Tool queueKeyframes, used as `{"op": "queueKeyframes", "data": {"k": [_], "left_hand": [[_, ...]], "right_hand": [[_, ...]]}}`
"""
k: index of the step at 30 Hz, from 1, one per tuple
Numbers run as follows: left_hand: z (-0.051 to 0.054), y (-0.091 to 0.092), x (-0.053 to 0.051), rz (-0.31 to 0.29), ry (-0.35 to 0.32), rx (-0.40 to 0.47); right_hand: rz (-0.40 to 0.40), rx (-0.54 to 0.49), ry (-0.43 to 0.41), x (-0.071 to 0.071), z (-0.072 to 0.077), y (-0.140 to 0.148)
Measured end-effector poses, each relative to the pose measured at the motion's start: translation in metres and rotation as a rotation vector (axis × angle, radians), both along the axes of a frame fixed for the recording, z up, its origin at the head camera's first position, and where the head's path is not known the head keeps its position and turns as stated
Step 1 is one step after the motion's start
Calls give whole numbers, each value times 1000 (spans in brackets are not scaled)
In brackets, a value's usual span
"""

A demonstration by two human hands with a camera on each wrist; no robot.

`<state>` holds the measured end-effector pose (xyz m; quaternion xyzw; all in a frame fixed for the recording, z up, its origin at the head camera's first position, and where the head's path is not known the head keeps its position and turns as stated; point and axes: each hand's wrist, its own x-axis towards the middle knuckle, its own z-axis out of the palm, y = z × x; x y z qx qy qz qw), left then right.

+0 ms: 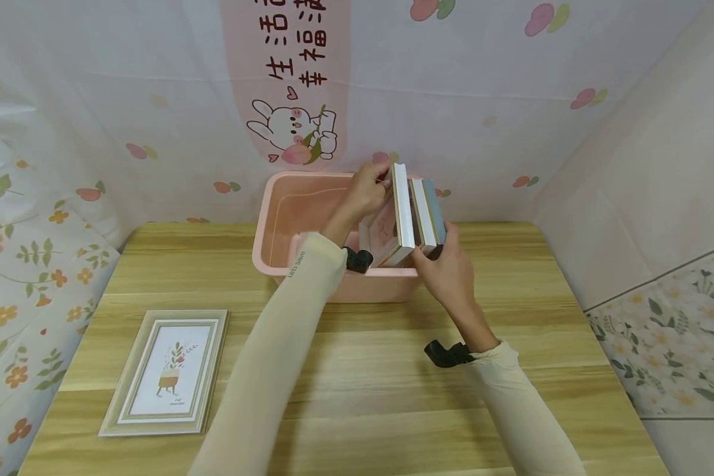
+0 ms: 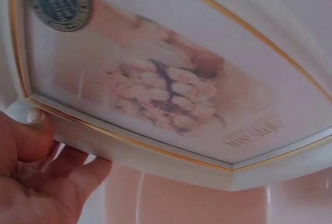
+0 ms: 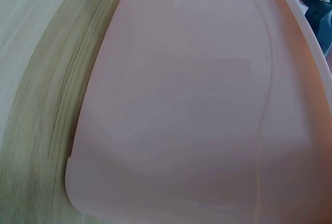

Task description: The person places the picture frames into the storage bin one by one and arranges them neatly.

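Note:
A pink plastic bin (image 1: 339, 287) stands at the back of the table, with several picture frames upright in its right end. My left hand (image 1: 365, 193) pinches the edge of the leftmost one, a white picture frame (image 1: 403, 211) with gold trim. In the left wrist view, thumb and fingers of the left hand (image 2: 41, 175) grip that edge, and a flower picture shows under the glass. My right hand (image 1: 452, 274) grips the near end of the other picture frames (image 1: 424, 215), its thumb by the white one. The rightmost frame has a blue-grey back (image 1: 434, 205).
Another picture frame (image 1: 163, 373) lies face up at the table's left front. A fabric-covered wall (image 1: 452, 119) rises right behind the bin. The right wrist view is filled mostly by the bin's outer wall (image 3: 181, 99), beside the wooden tabletop (image 3: 46, 105).

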<state>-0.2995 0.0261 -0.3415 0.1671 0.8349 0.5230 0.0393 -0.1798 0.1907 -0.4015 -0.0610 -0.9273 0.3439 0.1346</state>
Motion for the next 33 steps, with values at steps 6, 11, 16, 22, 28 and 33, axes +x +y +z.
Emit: {"op": "queueKeyframes", "data": {"k": [6,11,16,22,28,33], "left_hand": [[-9,3,-4,-8,-86,-4],[-10,6,-6,-14,-93,-56],[-9,9,-8,-33,-135,-84],[-10,8,-8,-160,-233,-57],[-6,7,-3,-197,-456,48],[0,5,2,-334,-436,75]], "right_hand": [[16,-23,-6,1,0,1],[22,-31,4,1,1,1],[21,-29,15,0,0,1],[16,-37,-8,1,0,-1],[12,-23,-22,1,1,1],[58,-30,-88,1,4,5]]}}
